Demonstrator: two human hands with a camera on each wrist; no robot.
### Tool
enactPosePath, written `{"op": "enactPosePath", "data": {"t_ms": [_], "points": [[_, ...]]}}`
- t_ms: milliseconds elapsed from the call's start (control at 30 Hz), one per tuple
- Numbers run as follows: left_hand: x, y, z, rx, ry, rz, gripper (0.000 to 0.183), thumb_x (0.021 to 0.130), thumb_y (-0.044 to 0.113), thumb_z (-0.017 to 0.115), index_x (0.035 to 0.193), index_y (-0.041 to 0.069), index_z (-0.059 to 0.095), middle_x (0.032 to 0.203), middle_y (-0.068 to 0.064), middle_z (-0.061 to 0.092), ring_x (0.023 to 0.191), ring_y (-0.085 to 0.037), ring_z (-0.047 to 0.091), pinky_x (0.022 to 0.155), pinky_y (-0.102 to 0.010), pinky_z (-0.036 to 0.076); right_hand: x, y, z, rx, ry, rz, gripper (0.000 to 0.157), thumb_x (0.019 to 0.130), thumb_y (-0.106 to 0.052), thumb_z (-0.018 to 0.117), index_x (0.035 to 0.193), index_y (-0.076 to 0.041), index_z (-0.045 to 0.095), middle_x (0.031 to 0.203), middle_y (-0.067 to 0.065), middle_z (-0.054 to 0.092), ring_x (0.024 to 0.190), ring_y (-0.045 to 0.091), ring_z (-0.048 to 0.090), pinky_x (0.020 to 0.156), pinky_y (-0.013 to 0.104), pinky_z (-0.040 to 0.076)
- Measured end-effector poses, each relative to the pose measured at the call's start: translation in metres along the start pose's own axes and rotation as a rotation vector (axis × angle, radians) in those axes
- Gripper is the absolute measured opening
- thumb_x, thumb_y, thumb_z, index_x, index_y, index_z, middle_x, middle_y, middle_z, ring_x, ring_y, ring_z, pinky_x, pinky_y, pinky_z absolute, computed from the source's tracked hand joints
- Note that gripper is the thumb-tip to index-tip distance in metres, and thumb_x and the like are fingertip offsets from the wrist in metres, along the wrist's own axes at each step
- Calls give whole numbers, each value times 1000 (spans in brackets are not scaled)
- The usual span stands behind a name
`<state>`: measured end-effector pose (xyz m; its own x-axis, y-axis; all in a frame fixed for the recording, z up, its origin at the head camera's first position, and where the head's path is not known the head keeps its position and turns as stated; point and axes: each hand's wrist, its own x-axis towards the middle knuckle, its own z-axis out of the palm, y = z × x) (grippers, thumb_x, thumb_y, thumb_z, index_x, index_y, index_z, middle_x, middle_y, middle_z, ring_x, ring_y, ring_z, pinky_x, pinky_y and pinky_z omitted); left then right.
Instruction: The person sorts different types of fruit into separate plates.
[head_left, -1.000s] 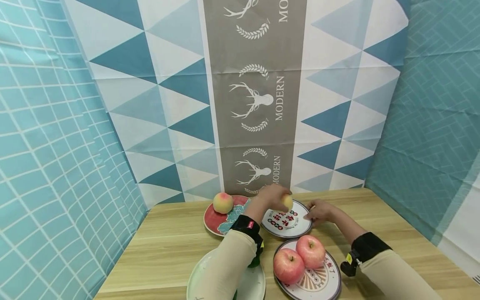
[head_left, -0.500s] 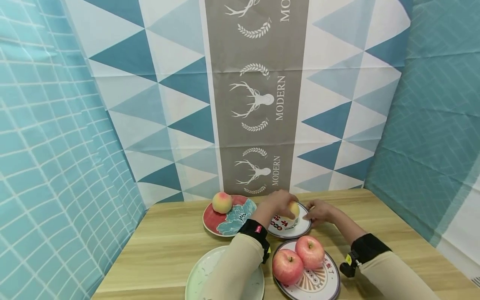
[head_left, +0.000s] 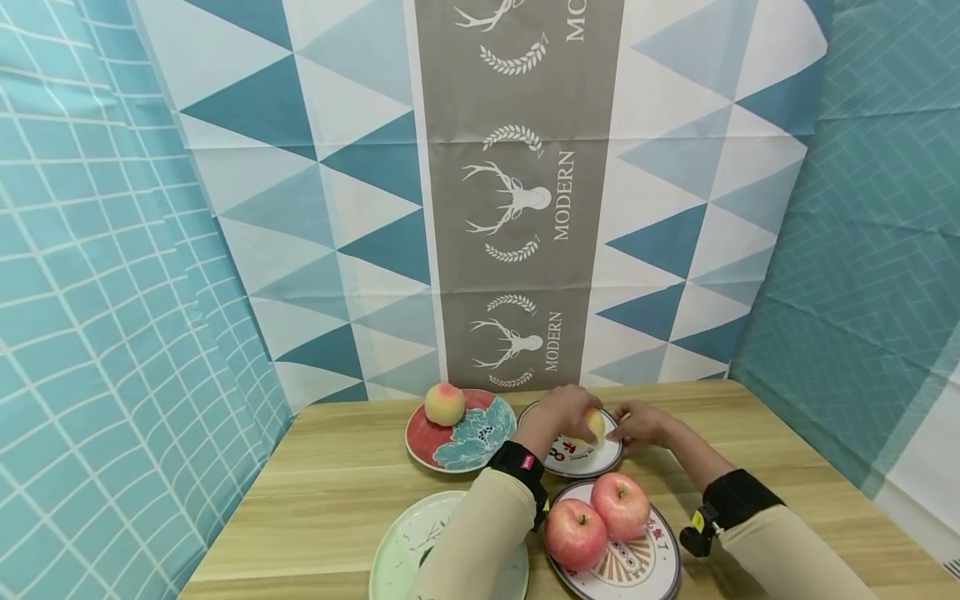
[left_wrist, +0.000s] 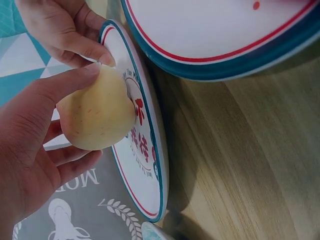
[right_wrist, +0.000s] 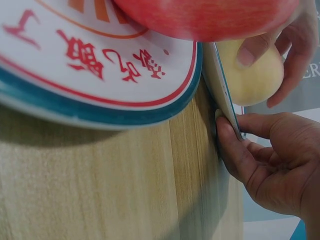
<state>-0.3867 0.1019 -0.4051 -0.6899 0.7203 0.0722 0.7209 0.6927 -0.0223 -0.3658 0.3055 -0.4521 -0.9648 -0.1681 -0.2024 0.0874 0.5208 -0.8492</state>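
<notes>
My left hand (head_left: 567,410) grips a pale yellow peach (left_wrist: 100,112), its thumb and fingers on opposite sides of the fruit. The peach is at the face of a white plate (left_wrist: 140,185) with a dark rim and red characters; whether it bears on the plate I cannot tell. On the plate's right edge, my right hand (right_wrist: 280,165) pinches the rim between thumb and fingers. In the head view the left hand covers part of both the peach and the plate. A second peach (head_left: 445,406), with a pink top, sits on a red plate (head_left: 423,442) with a blue flower.
Two red apples (head_left: 576,535) lie on a white patterned plate (head_left: 663,567) in front of the held plate. To its left is a pale green plate (head_left: 393,550), partly under my left forearm. A patterned cloth wall (head_left: 517,200) rises behind the wooden table (head_left: 322,483).
My left hand has moved right and slightly down with the peach, closer to the middle of the white plate. The right hand stays on the rim.
</notes>
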Motion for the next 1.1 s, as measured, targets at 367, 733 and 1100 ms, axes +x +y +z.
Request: {"op": "enactPosePath", "data": {"t_ms": [367,733,1100], "points": [[-1,5,3,41,-1,-33,61,84,52,87,138,30,68,115,7,68,100,-10,61,85,-28,50,0,-1,2,0,-3,8,29,94,4,72,115,11,54,79,12,62,62,15,62,58,27,59],[-2,6,7,67,3,-46,62,82,54,87,137,33,68,111,8,67,94,-8,59,81,-29,50,1,0,3,-13,40,26,32,92,4,74,116,10,53,82,12,61,64,16,62,59,29,60],[-13,-9,-5,0,-47,-92,81,79,39,94,151,29,58,142,0,63,127,-17,60,104,-33,49,0,0,2,-20,28,19,30,93,4,73,114,11,53,80,11,57,63,15,60,58,27,58]]}}
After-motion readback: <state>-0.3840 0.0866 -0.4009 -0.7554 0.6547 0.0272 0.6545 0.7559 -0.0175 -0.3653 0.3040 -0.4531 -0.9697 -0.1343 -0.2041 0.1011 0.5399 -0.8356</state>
